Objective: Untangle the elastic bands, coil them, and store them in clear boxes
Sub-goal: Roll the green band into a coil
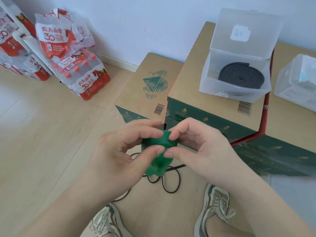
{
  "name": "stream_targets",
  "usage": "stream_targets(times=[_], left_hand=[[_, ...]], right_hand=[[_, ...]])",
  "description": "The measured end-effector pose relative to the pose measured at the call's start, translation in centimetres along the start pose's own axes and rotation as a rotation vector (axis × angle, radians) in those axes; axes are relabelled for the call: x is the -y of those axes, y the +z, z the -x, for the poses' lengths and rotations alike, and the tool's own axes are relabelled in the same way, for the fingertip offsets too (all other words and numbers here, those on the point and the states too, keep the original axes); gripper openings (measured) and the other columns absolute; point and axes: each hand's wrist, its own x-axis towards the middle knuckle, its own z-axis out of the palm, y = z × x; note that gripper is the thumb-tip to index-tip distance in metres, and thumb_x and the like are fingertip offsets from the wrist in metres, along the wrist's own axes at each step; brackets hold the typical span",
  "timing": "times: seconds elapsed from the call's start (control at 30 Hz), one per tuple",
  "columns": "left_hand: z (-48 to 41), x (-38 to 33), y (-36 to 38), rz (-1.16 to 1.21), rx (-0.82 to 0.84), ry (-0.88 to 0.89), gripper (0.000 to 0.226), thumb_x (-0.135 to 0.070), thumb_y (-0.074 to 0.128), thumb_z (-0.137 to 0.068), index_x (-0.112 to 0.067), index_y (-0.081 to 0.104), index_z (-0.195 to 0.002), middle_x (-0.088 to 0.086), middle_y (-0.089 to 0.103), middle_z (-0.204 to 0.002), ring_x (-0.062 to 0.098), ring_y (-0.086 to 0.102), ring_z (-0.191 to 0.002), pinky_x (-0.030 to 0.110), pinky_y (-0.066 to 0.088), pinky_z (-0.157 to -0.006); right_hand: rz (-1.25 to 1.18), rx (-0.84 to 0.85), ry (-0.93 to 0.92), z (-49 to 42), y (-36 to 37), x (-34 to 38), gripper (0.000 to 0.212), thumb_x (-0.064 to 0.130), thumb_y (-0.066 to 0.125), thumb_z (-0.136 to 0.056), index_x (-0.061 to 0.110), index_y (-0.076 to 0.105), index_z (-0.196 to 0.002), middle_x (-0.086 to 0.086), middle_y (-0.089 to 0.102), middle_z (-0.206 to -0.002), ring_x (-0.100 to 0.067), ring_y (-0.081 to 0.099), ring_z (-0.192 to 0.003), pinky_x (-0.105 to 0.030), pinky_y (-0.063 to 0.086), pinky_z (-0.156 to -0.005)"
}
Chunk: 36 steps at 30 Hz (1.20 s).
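A green elastic band (158,152) is bunched between both hands at the middle of the view. My left hand (123,151) pinches its left side with thumb and fingers. My right hand (198,147) pinches its upper right edge. A thin black elastic cord (171,183) lies looped on the floor below the hands. A clear box (213,82) with its lid up stands on a cardboard carton (196,59) at the upper right and holds a coiled black band (241,76). A second clear box (297,82), its lid on, sits at the far right.
A lower carton (145,88) stands left of the tall one. Shrink-wrapped packs of water bottles (82,74) are stacked by the wall at the upper left. My two shoes (215,207) rest on the wooden floor at the bottom.
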Motion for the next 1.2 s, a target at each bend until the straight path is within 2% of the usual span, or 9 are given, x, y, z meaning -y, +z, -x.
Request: stream_targets(times=[0.2,0.3,0.43,0.57,0.67,0.77,0.87,1.07,1.2], left_hand=[[0.2,-0.1,0.4,-0.041,0.049,0.064,0.029,-0.004,0.071,-0.088,-0.016,0.071,-0.114,0.001,0.067,-0.129,0.025,0.068,-0.119,0.040,0.060,-0.093],[0.3,0.2,0.3,-0.122,0.084,0.010,0.051,-0.016,0.078,-0.085,-0.023,0.062,-0.132,-0.010,0.059,-0.139,0.014,0.062,-0.128,0.029,0.055,-0.101],[0.5,1.0,0.5,-0.176,0.236,-0.161,0.091,-0.017,0.086,-0.082,-0.044,0.035,-0.152,-0.023,0.063,-0.131,0.005,0.064,-0.122,0.031,0.051,-0.107],[0.3,1.3,0.0,-0.188,0.142,-0.210,0.073,-0.010,0.081,-0.083,-0.035,0.050,-0.144,-0.017,0.071,-0.108,0.011,0.072,-0.102,0.035,0.057,-0.096],[-0.2,1.0,-1.1,-0.063,-0.036,-0.186,0.050,-0.012,0.082,-0.076,-0.033,0.066,-0.118,-0.007,0.075,-0.106,0.021,0.075,-0.096,0.043,0.060,-0.090],[-0.3,0.3,-1.1,0.063,-0.122,-0.129,0.023,-0.022,0.084,-0.075,-0.029,0.075,-0.095,-0.004,0.078,-0.106,0.023,0.076,-0.096,0.042,0.062,-0.088],[0.2,0.0,-0.1,0.002,-0.037,0.003,0.011,-0.022,0.079,-0.082,-0.021,0.080,-0.093,-0.006,0.078,-0.112,0.018,0.076,-0.102,0.040,0.062,-0.088],[0.3,-0.2,0.5,-0.076,-0.034,0.075,0.012,-0.017,0.077,-0.089,-0.012,0.079,-0.100,0.000,0.073,-0.120,0.015,0.074,-0.108,0.032,0.062,-0.087],[0.2,-0.1,0.2,0.039,0.113,-0.170,0.056,-0.042,0.076,-0.084,-0.028,0.059,-0.136,-0.012,0.069,-0.125,0.012,0.068,-0.119,0.026,0.056,-0.098]], right_hand=[[-0.019,0.019,-0.052,0.2,0.6,0.1,0.027,0.005,0.071,-0.095,0.027,0.063,-0.109,0.011,0.077,-0.108,-0.013,0.072,-0.108,-0.031,0.057,-0.097],[-0.130,-0.032,-0.051,0.1,1.1,0.2,0.022,0.002,0.068,-0.096,0.022,0.063,-0.106,-0.002,0.078,-0.100,-0.022,0.075,-0.094,-0.038,0.062,-0.081],[-0.220,-0.138,-0.083,0.0,1.1,0.4,0.015,0.008,0.070,-0.093,0.020,0.065,-0.100,-0.004,0.078,-0.097,-0.025,0.076,-0.092,-0.050,0.063,-0.079],[-0.120,-0.196,-0.106,0.0,0.0,0.1,0.018,0.007,0.074,-0.093,0.024,0.067,-0.097,0.003,0.075,-0.104,-0.021,0.072,-0.099,-0.048,0.060,-0.090],[0.082,-0.236,-0.057,0.1,-1.3,-0.3,0.024,0.012,0.074,-0.093,0.034,0.065,-0.096,0.016,0.072,-0.109,-0.014,0.069,-0.107,-0.041,0.057,-0.097],[0.173,-0.114,0.067,0.2,-1.6,-0.3,0.031,0.012,0.077,-0.088,0.036,0.060,-0.099,0.019,0.068,-0.115,-0.011,0.067,-0.109,-0.040,0.055,-0.100],[0.102,0.013,0.057,0.2,-0.3,0.2,0.037,0.013,0.084,-0.080,0.028,0.056,-0.098,0.017,0.070,-0.120,-0.006,0.064,-0.122,-0.040,0.049,-0.110],[-0.094,-0.021,-0.018,0.1,0.4,0.6,0.035,0.004,0.086,-0.081,0.023,0.063,-0.099,-0.002,0.076,-0.097,-0.024,0.073,-0.095,-0.052,0.059,-0.091],[-0.178,-0.082,-0.108,0.2,0.5,0.5,0.021,0.009,0.082,-0.086,0.021,0.076,-0.102,0.000,0.079,-0.100,-0.023,0.077,-0.095,-0.044,0.063,-0.087]])
